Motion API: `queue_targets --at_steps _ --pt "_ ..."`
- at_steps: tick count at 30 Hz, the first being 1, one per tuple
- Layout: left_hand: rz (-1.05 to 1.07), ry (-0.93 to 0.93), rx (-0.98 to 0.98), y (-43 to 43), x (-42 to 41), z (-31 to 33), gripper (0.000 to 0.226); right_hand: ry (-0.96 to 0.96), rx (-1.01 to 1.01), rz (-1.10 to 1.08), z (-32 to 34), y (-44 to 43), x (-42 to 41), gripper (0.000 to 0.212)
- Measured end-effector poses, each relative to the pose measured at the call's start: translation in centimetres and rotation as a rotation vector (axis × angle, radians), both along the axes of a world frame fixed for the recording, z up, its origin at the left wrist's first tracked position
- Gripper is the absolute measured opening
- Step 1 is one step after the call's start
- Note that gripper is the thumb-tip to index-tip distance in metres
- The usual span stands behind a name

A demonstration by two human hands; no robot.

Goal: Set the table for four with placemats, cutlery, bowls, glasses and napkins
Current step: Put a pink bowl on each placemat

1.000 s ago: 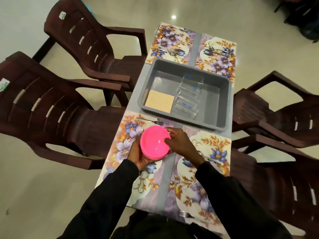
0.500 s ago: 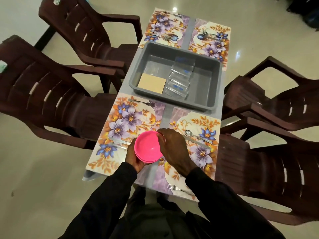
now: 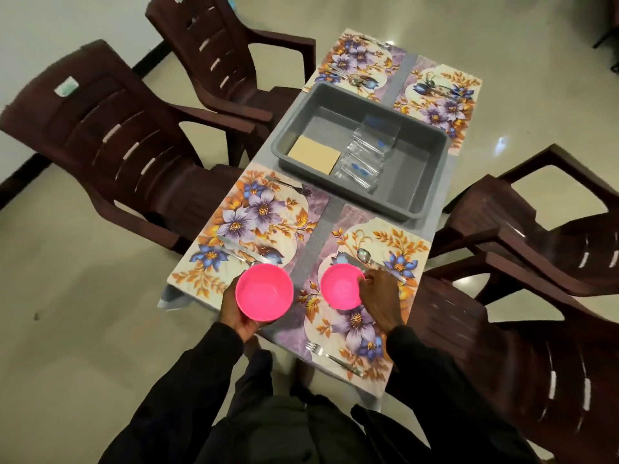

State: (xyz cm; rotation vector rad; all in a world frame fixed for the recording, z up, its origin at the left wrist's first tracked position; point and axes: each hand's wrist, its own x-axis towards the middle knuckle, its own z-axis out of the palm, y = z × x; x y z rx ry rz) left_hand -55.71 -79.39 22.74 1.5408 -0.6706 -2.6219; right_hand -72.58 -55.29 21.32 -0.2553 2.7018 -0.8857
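Head view: the left hand (image 3: 238,318) holds a pink bowl, the left bowl (image 3: 264,291), from below. Its fingers curl round the bottom. This bowl is at the near edge of the near left mat (image 3: 254,216).

The right hand (image 3: 382,301) grips the rim of another pink bowl, the right bowl (image 3: 340,289), with bent fingers. This bowl is over the near right mat (image 3: 385,242). I cannot tell if it touches the mat.

A spoon (image 3: 366,257) lies just behind the right bowl. A fork (image 3: 331,358) lies at the near end of the same mat. On the near left mat there is a knife (image 3: 234,247) and a second fork (image 3: 291,185).

A gray tub (image 3: 432,175) sits in the middle of the table (image 3: 315,242). In it are tan napkins (image 3: 314,155) and clear glasses (image 3: 366,155) lying side by side.

Two far mats (image 3: 351,58) lie behind the tub, with cutlery on them. Brown chairs (image 3: 127,135) stand on both sides.
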Motion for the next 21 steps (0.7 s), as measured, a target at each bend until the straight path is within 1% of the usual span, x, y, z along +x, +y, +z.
queue_targets --at_steps 3,6,7,10,11,12,13,14,15,16,18,19,21 --pt "0.076 0.046 0.011 0.5 1.6 0.0 0.056 -0.055 0.047 0.002 -2.8 1.1 0.7 0.025" --pt "0.089 0.055 -0.007 1.3 2.8 0.5 0.044 -0.074 0.061 0.027 -4.3 1.7 1.4 0.030" --pt "0.088 0.059 -0.008 1.4 3.2 0.3 0.050 -0.072 0.045 0.038 -4.5 1.8 1.5 0.031" --pt "0.067 0.046 -0.008 1.8 3.7 0.4 0.098 -0.111 0.034 0.006 -3.1 2.0 1.9 0.031" --pt "0.077 0.044 -0.014 1.9 3.8 0.4 0.106 -0.096 0.040 -0.010 -2.4 1.9 2.0 0.029" --pt "0.072 0.044 -0.016 2.1 3.8 0.6 0.108 -0.062 0.037 -0.020 -1.4 1.6 2.1 0.029" --pt "0.073 0.045 -0.013 2.3 3.7 0.8 0.102 -0.019 0.001 -0.020 -0.4 1.3 2.3 0.029" --pt "0.083 0.049 -0.009 2.5 3.7 1.1 0.088 0.002 -0.048 -0.014 0.8 0.5 2.7 0.026" --pt "0.099 0.054 0.000 2.7 3.6 1.4 0.072 0.001 -0.108 0.009 2.0 -0.3 3.1 0.021" --pt "0.106 0.058 0.002 2.9 3.5 1.7 0.061 -0.041 -0.167 0.050 3.4 -1.5 3.8 0.016" --pt "0.110 0.065 -0.002 3.1 3.2 2.1 0.051 -0.137 -0.282 0.193 5.6 -4.0 5.6 0.013" --pt "0.115 0.068 -0.004 3.1 3.1 2.4 0.047 -0.164 -0.325 0.266 6.2 -5.3 6.4 0.014" --pt "0.126 0.072 0.008 2.9 2.9 2.9 0.041 -0.150 -0.339 0.396 7.0 -7.4 7.8 0.026"
